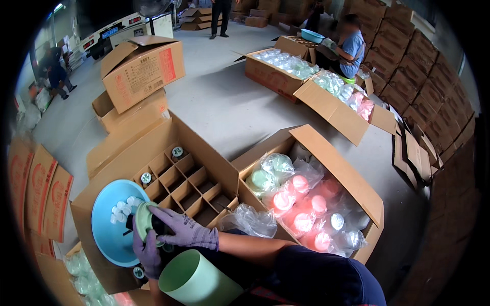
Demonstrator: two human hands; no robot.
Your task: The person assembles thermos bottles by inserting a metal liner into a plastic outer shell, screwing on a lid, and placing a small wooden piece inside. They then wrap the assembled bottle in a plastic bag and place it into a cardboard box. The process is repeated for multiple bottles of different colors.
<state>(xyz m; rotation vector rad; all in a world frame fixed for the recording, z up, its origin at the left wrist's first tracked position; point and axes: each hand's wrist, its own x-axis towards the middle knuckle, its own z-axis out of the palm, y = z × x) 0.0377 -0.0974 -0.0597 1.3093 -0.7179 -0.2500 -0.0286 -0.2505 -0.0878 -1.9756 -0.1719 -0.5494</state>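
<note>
Both my hands wear purple gloves and meet over the near edge of a light blue basin (104,224). Between them is a pale green round piece (144,218), seemingly a lid, tilted on its side. My left hand (147,251) grips its lower edge from below. Across its right side lie the fingers of my right hand (185,228), closed on it; a dark part beside it is mostly hidden. A pale green open-topped plastic cylinder (196,280) leans just below my right forearm. Several small whitish discs (122,209) lie inside the basin.
The basin rests on an open carton (204,137) with cardboard dividers and a few green-and-white-capped containers (177,152). To the right, another carton (375,245) holds bagged pink and green containers (302,223). Stacked cartons (145,71) stand ahead; a seated person (351,51) works farther off.
</note>
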